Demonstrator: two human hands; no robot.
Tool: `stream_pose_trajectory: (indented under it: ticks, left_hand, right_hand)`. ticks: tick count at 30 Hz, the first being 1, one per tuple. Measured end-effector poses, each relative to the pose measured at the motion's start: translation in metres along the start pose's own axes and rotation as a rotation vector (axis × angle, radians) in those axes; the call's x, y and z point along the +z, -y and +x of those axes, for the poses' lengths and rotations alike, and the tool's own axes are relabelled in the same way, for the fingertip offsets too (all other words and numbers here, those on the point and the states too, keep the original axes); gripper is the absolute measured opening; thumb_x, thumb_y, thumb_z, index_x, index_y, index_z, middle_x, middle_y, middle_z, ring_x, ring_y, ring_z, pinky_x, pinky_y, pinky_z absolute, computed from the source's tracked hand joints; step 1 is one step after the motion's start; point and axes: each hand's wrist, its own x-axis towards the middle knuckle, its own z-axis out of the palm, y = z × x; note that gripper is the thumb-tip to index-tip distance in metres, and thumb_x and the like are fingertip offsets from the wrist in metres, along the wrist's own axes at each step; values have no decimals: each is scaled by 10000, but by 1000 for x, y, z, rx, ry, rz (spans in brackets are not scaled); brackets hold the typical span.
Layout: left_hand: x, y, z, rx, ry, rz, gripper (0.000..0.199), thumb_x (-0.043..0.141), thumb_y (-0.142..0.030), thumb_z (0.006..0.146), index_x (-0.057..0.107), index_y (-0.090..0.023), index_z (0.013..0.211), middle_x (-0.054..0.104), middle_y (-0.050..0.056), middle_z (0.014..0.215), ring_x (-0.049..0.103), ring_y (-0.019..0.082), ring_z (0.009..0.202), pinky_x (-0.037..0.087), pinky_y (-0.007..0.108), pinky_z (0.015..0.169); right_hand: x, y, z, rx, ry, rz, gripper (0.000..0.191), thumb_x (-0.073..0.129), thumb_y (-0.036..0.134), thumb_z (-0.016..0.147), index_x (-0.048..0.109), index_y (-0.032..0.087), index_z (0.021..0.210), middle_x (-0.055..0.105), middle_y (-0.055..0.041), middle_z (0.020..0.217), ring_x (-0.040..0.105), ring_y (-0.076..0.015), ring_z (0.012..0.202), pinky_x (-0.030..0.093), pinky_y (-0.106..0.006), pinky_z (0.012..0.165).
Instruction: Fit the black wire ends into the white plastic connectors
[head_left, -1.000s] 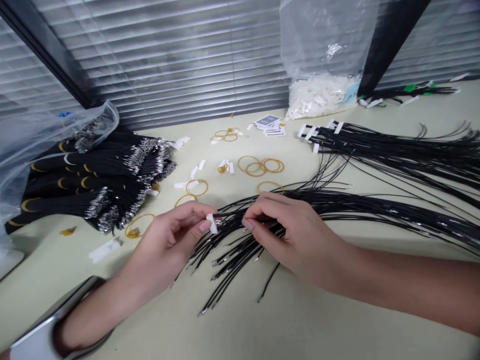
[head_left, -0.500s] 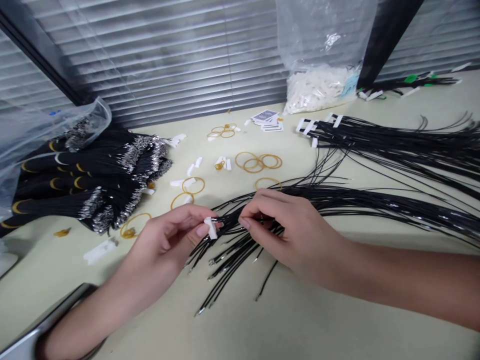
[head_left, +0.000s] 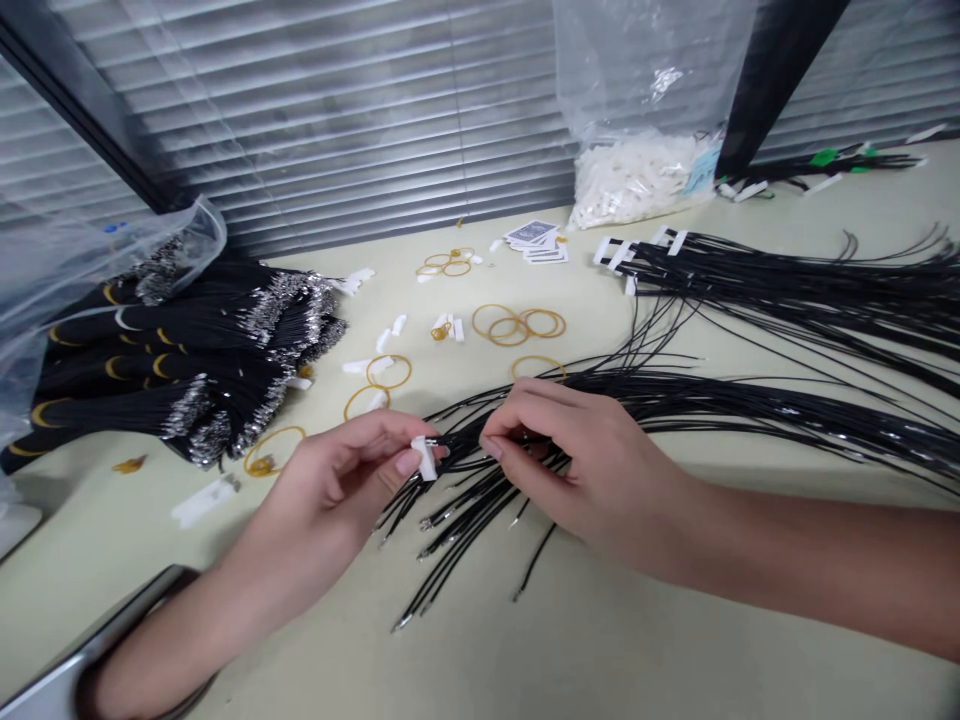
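The white plastic connector housing [head_left: 424,458] is pinched in the grip of the left hand [head_left: 337,490], between thumb and fingers, so this grip is clenched on the housing. The housing stands almost upright in the view, only a little tilted, and its long axis lies across the wires. Just to the right of this grip, thin black wires [head_left: 465,440] run nearly level toward the housing, and their ends point to the left. The right hand [head_left: 577,450] is also clenched and grasps these wires close to their ends, but its fingers hide part of them. I cannot tell how many wires it holds, or if one is already inside the housing.

The work in hand seems to be fitting wire ends into the housing. The next move calls for keeping each end in line with the housing opening.

Below both grips, loose wires with metal terminals [head_left: 424,523] spread over the worktop [head_left: 570,650]. Farther ahead of the grips lie rubber bands [head_left: 510,326], and to the right is a bundle of wires with white connectors [head_left: 750,265]. Beyond the left hand lies a large black wire bundle [head_left: 195,375].
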Motion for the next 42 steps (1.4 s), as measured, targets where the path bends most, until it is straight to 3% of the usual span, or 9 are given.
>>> stream_pose_trajectory:
  ticks: [8,17,25,31,37,42]
  left_hand:
    - [1,-2,1,0,5,21,133,598,-302,802,652,-202,871,675,17,726,613,124,663,483,164,566]
    - [1,-3,-1,-19,27,2,129,576,-248,824,629,-190,927,669,-10,732,606,80,686,465,104,603]
    - [4,-4,-3,58,29,131,129,547,-224,837,633,-187,925,682,-10,752,632,88,691,485,118,596]
    - [6,-2,-6,80,27,202,144,542,-232,840,643,-170,921,679,5,781,607,84,682,475,129,587]
    - [5,4,-8,91,48,293,142,531,-263,862,638,-226,948,658,-3,852,605,104,743,486,162,616]
    - [3,1,-7,91,47,255,131,538,-249,861,626,-212,950,667,-10,813,613,93,721,474,148,604]
  right_hand:
    - [-1,0,1,1,-1,18,90,527,82,811,579,131,756,516,29,698,441,-41,619,332,-163,577]
    - [-2,1,1,-15,37,18,89,523,92,804,592,115,753,531,17,703,443,-43,616,333,-163,576]
    - [-1,-1,1,-8,28,15,108,507,113,826,593,114,760,519,19,698,436,-44,612,326,-164,567]
    - [-1,-3,2,-4,96,21,97,509,112,825,585,117,766,527,21,713,445,-46,633,329,-167,576]
    - [-1,-4,2,-14,165,20,111,490,143,854,585,128,796,538,22,746,448,-49,636,322,-181,563]
    - [0,-2,4,-64,77,-7,105,490,116,852,578,108,795,536,-8,753,461,-74,672,356,-198,612]
